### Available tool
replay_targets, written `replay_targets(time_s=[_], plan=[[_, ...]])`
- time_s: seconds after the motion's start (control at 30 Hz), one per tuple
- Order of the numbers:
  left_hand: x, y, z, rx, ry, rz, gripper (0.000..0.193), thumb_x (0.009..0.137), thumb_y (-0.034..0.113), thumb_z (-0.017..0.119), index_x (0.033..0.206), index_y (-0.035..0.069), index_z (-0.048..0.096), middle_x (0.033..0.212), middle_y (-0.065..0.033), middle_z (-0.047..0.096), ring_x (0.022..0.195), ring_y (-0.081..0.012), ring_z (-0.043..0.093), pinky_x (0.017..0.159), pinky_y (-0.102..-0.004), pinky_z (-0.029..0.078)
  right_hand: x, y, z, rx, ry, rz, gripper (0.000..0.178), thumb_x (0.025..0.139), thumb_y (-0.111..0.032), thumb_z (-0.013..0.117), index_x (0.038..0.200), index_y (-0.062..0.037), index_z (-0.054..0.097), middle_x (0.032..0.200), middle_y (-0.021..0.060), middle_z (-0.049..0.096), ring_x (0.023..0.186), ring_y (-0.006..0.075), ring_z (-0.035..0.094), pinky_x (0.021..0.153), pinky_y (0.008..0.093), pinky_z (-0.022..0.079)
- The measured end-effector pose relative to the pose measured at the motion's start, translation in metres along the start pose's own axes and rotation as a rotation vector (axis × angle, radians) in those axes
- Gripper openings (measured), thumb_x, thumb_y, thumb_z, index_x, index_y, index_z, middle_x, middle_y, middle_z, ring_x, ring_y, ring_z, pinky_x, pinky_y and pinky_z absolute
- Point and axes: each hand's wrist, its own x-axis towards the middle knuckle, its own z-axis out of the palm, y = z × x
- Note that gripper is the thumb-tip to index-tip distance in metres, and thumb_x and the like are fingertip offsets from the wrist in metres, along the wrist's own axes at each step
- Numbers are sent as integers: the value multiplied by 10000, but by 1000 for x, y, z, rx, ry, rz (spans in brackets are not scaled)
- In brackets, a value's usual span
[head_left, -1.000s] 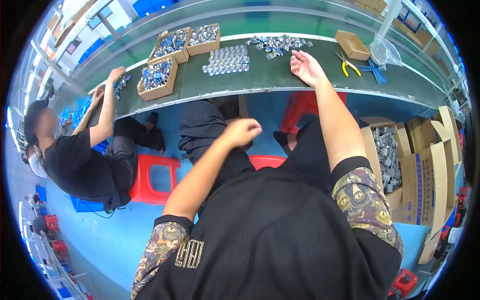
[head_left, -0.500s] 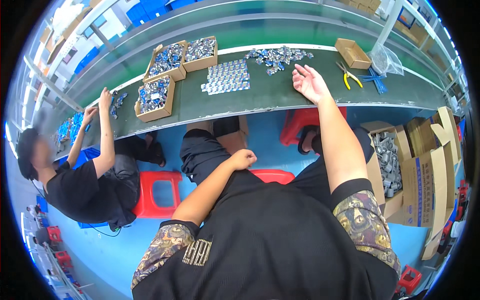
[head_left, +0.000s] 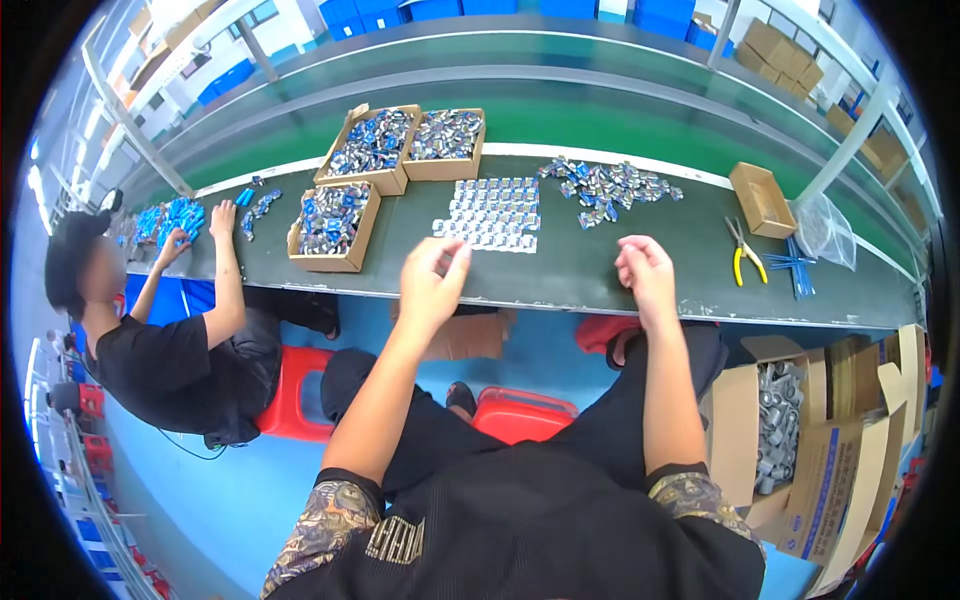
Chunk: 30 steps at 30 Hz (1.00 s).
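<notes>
My left hand [head_left: 433, 282] is over the bench's front part, at the near edge of a block of small silver-and-blue metal parts [head_left: 492, 212] laid out in close rows. Its fingers are loosely bent, with the thumb apart from them and nothing visible between. To the right, my right hand [head_left: 647, 280] hovers near the bench's front edge, its fingers curled in toward the thumb. Whatever it might hold is too small or hidden to make out. Beyond that hand lies a loose heap of the same small parts [head_left: 610, 188].
Cardboard trays [head_left: 327, 262] of similar parts stand left. Yellow-handled pliers [head_left: 742, 262], blue strips [head_left: 797, 272], a small empty box [head_left: 762, 200] and a plastic bag [head_left: 825, 232] lie right. A co-worker [head_left: 165, 340] sits left; a carton of grey fittings [head_left: 778, 425] stands below right.
My left hand has risen from my lap to the bench by the rows. My right hand has drawn back toward the front edge, its fingers more curled. The view has shifted.
</notes>
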Motion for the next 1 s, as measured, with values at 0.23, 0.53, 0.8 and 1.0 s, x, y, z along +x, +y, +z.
replay_targets(time_s=[0.23,0.53,0.8,1.0], plan=[[19,-20,17,598,30,278,425,845,229,725,1253,135,652,1376,-159,502,1239,-374,472,1021,-477,386,12,2,95,-833,-59,-739,320,802,-208,757,1070,-41,704,1000,104,626,895,282,601,790,404,506],[19,-12,18,634,-100,311,576,827,351,752,1345,154,596,1544,-174,343,1422,-403,292,1126,-558,242,12,16,102,-960,-85,-679,288,766,-161,785,1004,-40,677,1004,89,616,941,288,591,841,400,491],[63,20,18,338,-662,291,396,771,205,800,1128,81,684,1035,-91,698,950,-306,655,948,-456,462,3,-7,93,-363,-390,-333,329,840,-45,750,1142,-40,620,943,40,642,846,103,623,731,249,504],[76,73,30,-595,-336,-257,302,872,91,739,1126,8,599,999,-76,691,913,-142,677,791,-283,568,31,-27,75,92,-305,-251,301,998,-259,609,1159,-6,633,1003,24,629,861,96,590,767,254,490]])
